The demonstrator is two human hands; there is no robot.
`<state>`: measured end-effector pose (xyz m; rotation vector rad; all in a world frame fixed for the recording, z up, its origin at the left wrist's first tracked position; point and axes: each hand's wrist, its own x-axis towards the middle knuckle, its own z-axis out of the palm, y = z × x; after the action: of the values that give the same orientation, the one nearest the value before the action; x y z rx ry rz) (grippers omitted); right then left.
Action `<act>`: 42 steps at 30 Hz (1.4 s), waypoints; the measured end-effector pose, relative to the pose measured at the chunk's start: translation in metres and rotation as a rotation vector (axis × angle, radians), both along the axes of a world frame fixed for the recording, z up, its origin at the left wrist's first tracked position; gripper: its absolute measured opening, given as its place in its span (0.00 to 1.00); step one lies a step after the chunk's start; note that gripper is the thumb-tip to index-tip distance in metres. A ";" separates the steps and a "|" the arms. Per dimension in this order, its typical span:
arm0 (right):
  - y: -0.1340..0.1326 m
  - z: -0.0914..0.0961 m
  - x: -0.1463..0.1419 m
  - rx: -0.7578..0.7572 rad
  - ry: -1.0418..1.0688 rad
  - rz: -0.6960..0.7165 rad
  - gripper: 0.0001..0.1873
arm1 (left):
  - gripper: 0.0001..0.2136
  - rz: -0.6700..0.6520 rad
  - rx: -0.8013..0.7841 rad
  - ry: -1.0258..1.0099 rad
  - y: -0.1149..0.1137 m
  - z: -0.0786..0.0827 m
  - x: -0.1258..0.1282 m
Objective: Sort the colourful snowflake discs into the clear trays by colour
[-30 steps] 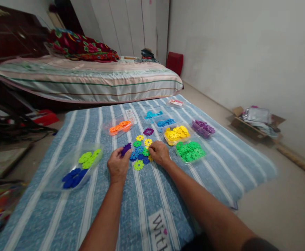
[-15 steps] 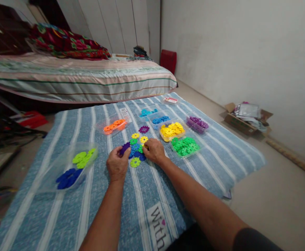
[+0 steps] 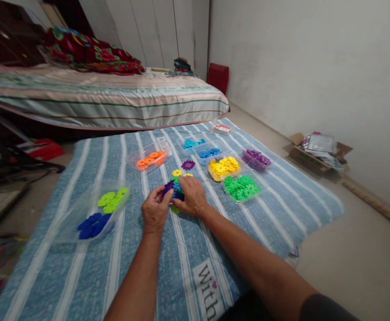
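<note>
While beneath discs, cloth; beyond, bed.

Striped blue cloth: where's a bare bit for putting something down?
Bare striped cloth shows right of the green pieces, and between the left forearm and the dark blue pieces. It's crowded at the left hand and right hand, amid flower pieces, and around the yellow pieces.

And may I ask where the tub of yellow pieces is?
In the head view, the tub of yellow pieces sits right of centre, beyond the right hand, behind the green pieces.
</note>
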<state>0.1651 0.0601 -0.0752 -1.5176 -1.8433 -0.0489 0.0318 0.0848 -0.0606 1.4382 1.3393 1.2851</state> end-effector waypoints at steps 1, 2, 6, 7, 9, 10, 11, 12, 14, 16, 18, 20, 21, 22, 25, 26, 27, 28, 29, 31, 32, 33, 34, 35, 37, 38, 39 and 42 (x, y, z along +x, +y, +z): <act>0.001 -0.001 -0.003 0.001 0.006 0.003 0.34 | 0.22 -0.011 0.002 0.001 -0.001 0.002 0.000; 0.002 -0.001 -0.005 -0.001 0.011 0.004 0.35 | 0.22 -0.023 0.003 0.002 -0.002 0.003 0.000; 0.005 -0.003 -0.011 0.009 0.043 0.005 0.35 | 0.21 -0.076 -0.011 -0.012 -0.006 0.008 0.000; 0.005 -0.003 -0.012 0.016 0.054 0.002 0.34 | 0.21 -0.090 -0.014 -0.016 -0.007 0.009 0.001; 0.005 -0.003 -0.013 0.020 0.078 -0.010 0.32 | 0.21 -0.113 -0.015 -0.020 -0.009 0.011 0.001; 0.005 -0.003 -0.013 0.017 0.088 -0.016 0.32 | 0.21 -0.123 -0.014 -0.022 -0.010 0.011 0.002; 0.005 -0.002 -0.013 0.013 0.097 -0.021 0.32 | 0.21 -0.130 -0.011 -0.026 -0.010 0.012 0.002; 0.005 -0.002 -0.013 0.011 0.102 -0.021 0.33 | 0.21 -0.137 -0.010 -0.029 -0.011 0.012 0.003; 0.005 -0.001 -0.012 0.013 0.113 -0.015 0.35 | 0.21 -0.143 -0.009 -0.040 -0.011 0.012 0.003; 0.004 0.000 -0.012 0.017 0.130 -0.005 0.37 | 0.22 -0.156 -0.018 -0.057 -0.010 0.011 0.003; 0.004 0.001 -0.012 0.018 0.154 0.001 0.38 | 0.22 -0.182 -0.035 -0.087 -0.008 0.008 0.001; 0.003 0.002 -0.013 0.018 0.176 0.002 0.38 | 0.23 -0.208 -0.060 -0.137 -0.005 0.004 0.000; 0.003 0.002 -0.013 0.018 0.184 0.001 0.38 | 0.23 -0.221 -0.074 -0.169 -0.005 0.003 -0.001; 0.002 0.003 -0.014 0.017 0.189 -0.001 0.39 | 0.23 -0.232 -0.090 -0.204 -0.004 0.002 -0.001; 0.002 0.002 -0.014 0.015 0.189 -0.010 0.39 | 0.23 -0.266 -0.144 -0.310 -0.004 0.003 0.000; 0.001 0.002 -0.014 0.013 0.185 -0.014 0.39 | 0.23 -0.276 -0.161 -0.334 -0.005 0.005 0.001; 0.001 0.001 -0.015 0.010 0.182 -0.018 0.39 | 0.23 -0.284 -0.175 -0.355 -0.005 0.006 0.001; 0.001 0.001 -0.015 0.007 0.179 -0.021 0.39 | 0.22 -0.290 -0.186 -0.372 -0.006 0.008 0.002; 0.001 0.000 -0.014 0.004 0.176 -0.021 0.39 | 0.22 -0.295 -0.195 -0.384 -0.006 0.009 0.002; 0.001 0.000 -0.014 0.005 0.169 -0.016 0.38 | 0.21 -0.301 -0.203 -0.402 -0.007 0.011 0.002; 0.001 0.000 -0.014 0.008 0.163 -0.014 0.38 | 0.21 -0.301 -0.205 -0.408 -0.006 0.011 0.002; 0.000 -0.001 -0.014 0.011 0.154 -0.014 0.37 | 0.20 -0.299 -0.206 -0.413 -0.006 0.011 0.002; 0.000 -0.001 -0.014 0.015 0.142 -0.016 0.36 | 0.20 -0.295 -0.207 -0.415 -0.006 0.011 0.002; 0.000 -0.001 -0.014 0.018 0.127 -0.017 0.35 | 0.20 -0.290 -0.209 -0.418 -0.005 0.010 0.002; -0.001 -0.001 -0.014 0.025 0.092 -0.010 0.34 | 0.19 -0.275 -0.220 -0.430 -0.004 0.009 0.001; -0.001 -0.001 -0.014 0.030 0.074 -0.002 0.33 | 0.18 -0.270 -0.229 -0.437 -0.004 0.009 0.001; -0.002 -0.001 -0.014 0.037 0.056 0.006 0.33 | 0.18 -0.267 -0.239 -0.445 -0.004 0.009 0.001; -0.003 0.000 -0.014 0.067 0.010 0.015 0.32 | 0.19 -0.270 -0.261 -0.473 -0.004 0.009 0.002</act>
<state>0.1515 0.0568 -0.0749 -1.4550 -1.8272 -0.0947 0.0334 0.0807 -0.0519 1.0116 0.9203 1.1321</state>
